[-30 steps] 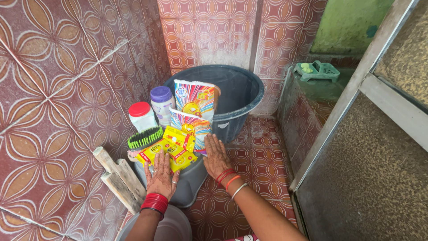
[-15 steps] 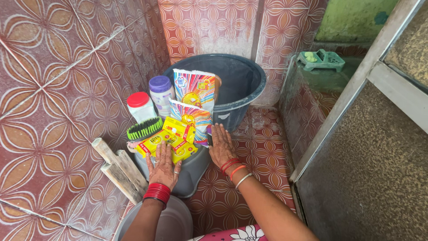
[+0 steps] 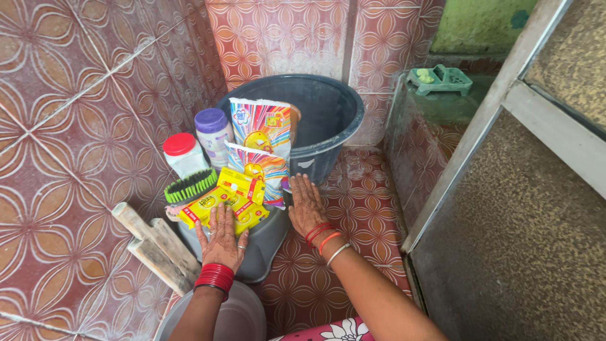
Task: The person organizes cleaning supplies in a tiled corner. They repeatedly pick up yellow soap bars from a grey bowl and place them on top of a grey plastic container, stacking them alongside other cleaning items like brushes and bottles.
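Both hands lie flat, fingers spread, gripping nothing: left hand (image 3: 221,243) on the yellow packets (image 3: 222,205), right hand (image 3: 306,207) on the grey tub (image 3: 268,237) rim. Tub sits near, packed; nothing lifted.

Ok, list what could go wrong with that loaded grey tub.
The two tall colourful packets stand upright in the grey tub, against the dark bucket; a jolt might tip them in. The yellow packets lie loose under the left hand and could slide off. The right hand only rests flat on the rim.
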